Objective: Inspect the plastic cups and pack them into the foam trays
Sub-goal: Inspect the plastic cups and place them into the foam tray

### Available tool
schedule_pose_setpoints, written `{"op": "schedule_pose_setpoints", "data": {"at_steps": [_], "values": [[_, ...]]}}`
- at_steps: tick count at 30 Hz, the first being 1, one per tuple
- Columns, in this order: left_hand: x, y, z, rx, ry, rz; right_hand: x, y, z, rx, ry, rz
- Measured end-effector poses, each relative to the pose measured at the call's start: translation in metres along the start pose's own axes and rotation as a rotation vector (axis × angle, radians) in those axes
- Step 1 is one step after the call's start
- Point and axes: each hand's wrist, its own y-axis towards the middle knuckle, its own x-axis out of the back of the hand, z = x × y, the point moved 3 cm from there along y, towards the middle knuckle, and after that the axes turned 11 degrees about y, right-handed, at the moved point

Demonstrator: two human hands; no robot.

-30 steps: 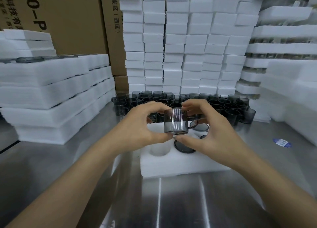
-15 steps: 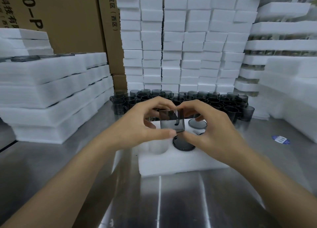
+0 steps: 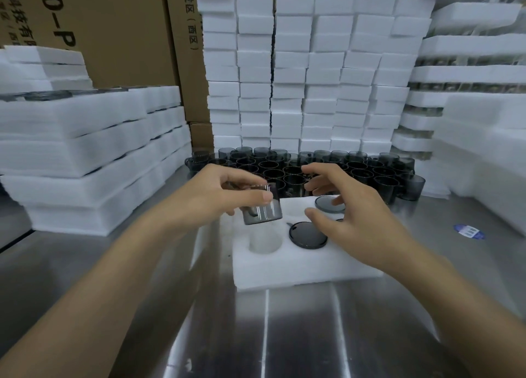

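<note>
My left hand grips a smoky grey plastic cup, holding it tilted just above the white foam tray. An empty round pocket lies directly under the cup. Two pockets to the right hold cups bottom-up, the near one and the far one. My right hand hovers over the tray's right half with fingers spread and nothing in them. Behind the tray stand several loose grey cups in rows.
Stacks of foam trays rise at the left, foam blocks at the back and more foam at the right. Cardboard boxes stand back left. A blue sticker lies on the steel table.
My right hand has let go of the cup and moved right. My left hand alone has carried the cup down and left, over the empty pocket.
</note>
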Motion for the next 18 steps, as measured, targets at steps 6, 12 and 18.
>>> {"op": "schedule_pose_setpoints", "data": {"at_steps": [6,12,18], "values": [[-0.0046,-0.0013,0.0002,0.05,0.084,0.071,-0.0005,0.0003,-0.003,-0.011,-0.011,0.002],[-0.0019,-0.0028,0.001,-0.01,0.097,0.153,-0.0007,0.0012,-0.0043,-0.011,-0.028,0.002],[-0.0016,-0.0021,0.0017,-0.059,0.191,0.193,0.0001,0.0016,-0.0046,-0.01,-0.047,0.001]]}}
